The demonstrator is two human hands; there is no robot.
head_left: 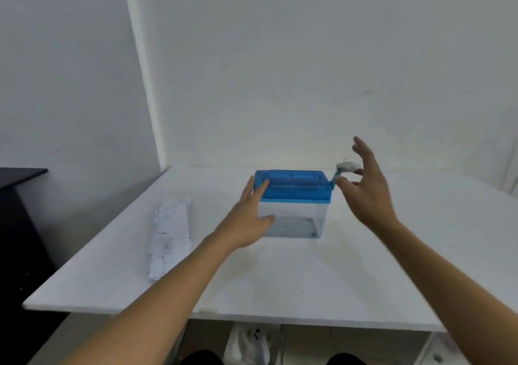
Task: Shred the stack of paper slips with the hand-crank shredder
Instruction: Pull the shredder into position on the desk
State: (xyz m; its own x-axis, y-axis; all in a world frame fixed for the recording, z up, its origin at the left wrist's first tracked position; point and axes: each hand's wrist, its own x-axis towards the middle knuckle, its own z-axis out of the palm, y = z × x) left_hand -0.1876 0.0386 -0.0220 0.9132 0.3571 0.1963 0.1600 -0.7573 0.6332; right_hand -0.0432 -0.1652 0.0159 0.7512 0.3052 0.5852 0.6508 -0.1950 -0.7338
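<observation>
Flanking the shredder (293, 200), blue plastic lid (297, 186) over clear boxy bin (297, 220): left hand (248, 223) released at its left end, right hand (370, 193) released, spread beside grey crank knob (346, 166).

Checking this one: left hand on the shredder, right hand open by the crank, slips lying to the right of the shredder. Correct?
Not quite. The head view shows the slips lying to the left of the shredder, not the right. The rest holds: left hand on the shredder, right hand open by the crank.
</observation>
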